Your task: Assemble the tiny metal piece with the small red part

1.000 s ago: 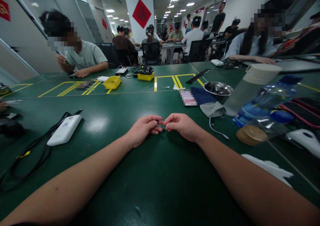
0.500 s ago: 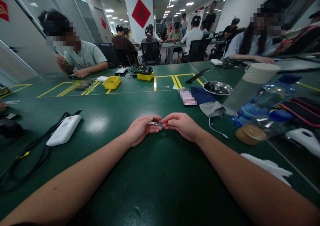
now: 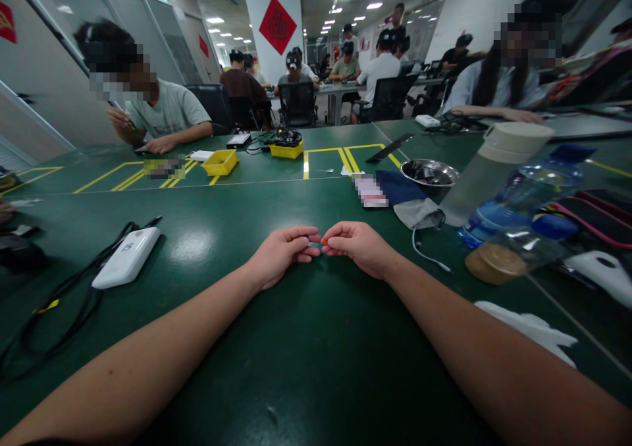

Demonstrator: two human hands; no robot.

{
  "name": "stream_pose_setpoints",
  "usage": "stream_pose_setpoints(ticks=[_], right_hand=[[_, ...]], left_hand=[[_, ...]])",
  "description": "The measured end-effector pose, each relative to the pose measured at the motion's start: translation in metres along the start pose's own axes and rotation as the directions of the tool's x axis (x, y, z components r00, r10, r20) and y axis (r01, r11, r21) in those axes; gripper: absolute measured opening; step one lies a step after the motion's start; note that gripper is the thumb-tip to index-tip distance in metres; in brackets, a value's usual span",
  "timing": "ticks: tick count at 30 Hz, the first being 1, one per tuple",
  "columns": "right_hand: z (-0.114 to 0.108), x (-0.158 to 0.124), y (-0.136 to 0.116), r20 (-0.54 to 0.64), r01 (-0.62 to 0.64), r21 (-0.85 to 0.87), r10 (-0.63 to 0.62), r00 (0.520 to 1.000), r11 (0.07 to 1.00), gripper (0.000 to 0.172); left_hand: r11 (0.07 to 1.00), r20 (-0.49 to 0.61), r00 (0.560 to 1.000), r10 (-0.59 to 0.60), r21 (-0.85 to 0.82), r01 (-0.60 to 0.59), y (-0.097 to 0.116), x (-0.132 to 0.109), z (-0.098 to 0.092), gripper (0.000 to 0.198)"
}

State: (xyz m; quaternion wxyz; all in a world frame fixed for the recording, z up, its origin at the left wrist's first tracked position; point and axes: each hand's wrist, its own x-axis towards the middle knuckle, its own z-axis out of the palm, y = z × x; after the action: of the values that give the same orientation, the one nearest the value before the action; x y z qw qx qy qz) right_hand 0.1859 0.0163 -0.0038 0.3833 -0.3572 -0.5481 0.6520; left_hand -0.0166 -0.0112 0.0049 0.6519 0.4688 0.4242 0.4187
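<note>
- In our right hand (image 3: pixel 361 251) we pinch a tiny orange piece (image 3: pixel 324 241), thumb and fingertips closed on it.
- In our left hand (image 3: pixel 280 253) thumb and fingers come nearly together around a small object (image 3: pixel 311 240), too small and covered for us to make out.
- Our fingertips nearly meet above the green table (image 3: pixel 316 354); whether the two pieces touch, we cannot tell.
- To our left lies a white device (image 3: pixel 127 259) beside a black cable (image 3: pixel 107 247).
- To our right we see a blue-and-grey pouch (image 3: pixel 413 211) and a water bottle (image 3: pixel 526 189).
- Farther off sits a yellow tray (image 3: pixel 220 168).
</note>
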Motion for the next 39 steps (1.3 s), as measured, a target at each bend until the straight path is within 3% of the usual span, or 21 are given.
stream_pose_setpoints(ticks=[8,17,24,32,39], right_hand=[[-0.0012,0.0001,-0.0026,0.020,-0.020,0.074,0.019,1.000,0.997,0.008],[0.0012,-0.0013,-0.0024,0.039,-0.002,0.000,0.002,0.999,1.000,0.013],[0.0002,0.0000,-0.0014,0.024,-0.013,-0.011,0.013,1.000,1.000,0.014],[-0.0006,-0.0007,-0.0008,-0.010,-0.023,0.049,0.023,1.000,0.999,0.014],[-0.0001,-0.0022,-0.0021,0.035,0.010,0.034,-0.012,0.999,0.999,0.014]], left_hand=[[0.989,0.048,0.999,-0.020,-0.147,0.027,0.0050,-0.0015,-0.0031,0.034],[0.999,0.059,0.998,0.009,0.041,-0.012,-0.0007,-0.0024,0.0011,0.032],[0.996,0.088,0.996,-0.019,-0.084,0.027,0.0025,-0.0038,0.0025,0.036],[0.987,0.096,0.995,-0.020,-0.154,0.035,0.0018,-0.0034,0.0004,0.016],[0.997,-0.025,0.999,-0.024,-0.068,0.022,0.0010,-0.0029,0.0038,0.023]])
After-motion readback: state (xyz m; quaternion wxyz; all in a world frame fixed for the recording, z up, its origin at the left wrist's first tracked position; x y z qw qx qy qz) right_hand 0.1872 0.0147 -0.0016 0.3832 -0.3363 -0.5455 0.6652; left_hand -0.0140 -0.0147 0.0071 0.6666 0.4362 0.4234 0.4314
